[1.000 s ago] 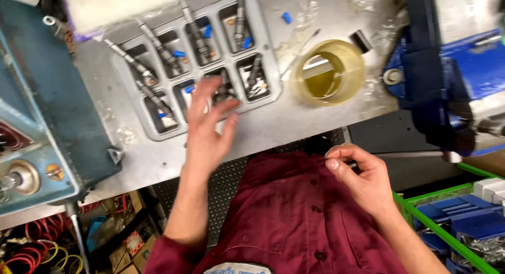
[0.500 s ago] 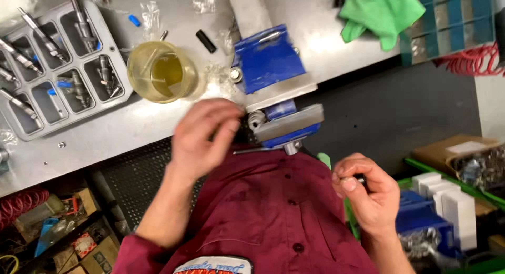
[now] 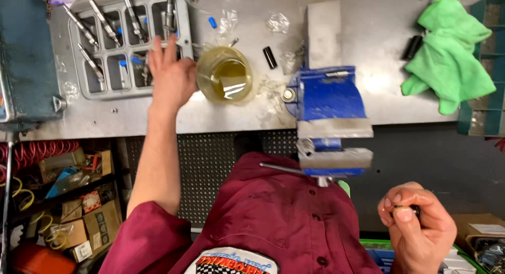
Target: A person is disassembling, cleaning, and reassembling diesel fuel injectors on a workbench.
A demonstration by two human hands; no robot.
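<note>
metal bench (image 3: pixel 368 100) runs across the top, its front edge at mid-frame. blue vise (image 3: pixel 329 108) hangs off that edge at about 1 o'clock from centre, jaws standing apart with nothing between them. grey compartment tray (image 3: pixel 126 45) at 11 o'clock holds long metal pins, some with blue caps. green rag (image 3: pixel 452 58) at 2 o'clock, well clear.

jar of yellowish liquid (image 3: pixel 225 74) sits just right of the tray, no lid visible. left hand (image 3: pixel 171 76) is spread flat, fingers wide, over the tray's right-hand compartments, gripping nothing i can see; its thumb side is touching or nearly touching the jar.

right hand (image 3: pixel 418 229) at 5 o'clock, off the bench, curled tight, thumb and forefinger pinching a small dark part (image 3: pixel 407 209). can't tell what it is.

risks, my read:
- hand sweeping right knocks the open jar, liquid floods bench and drips onto the boxes below.
- pinched part is over open floor, slip means it's lost.
- vise handle sticks out near the torso, snag on the shirt.
</note>
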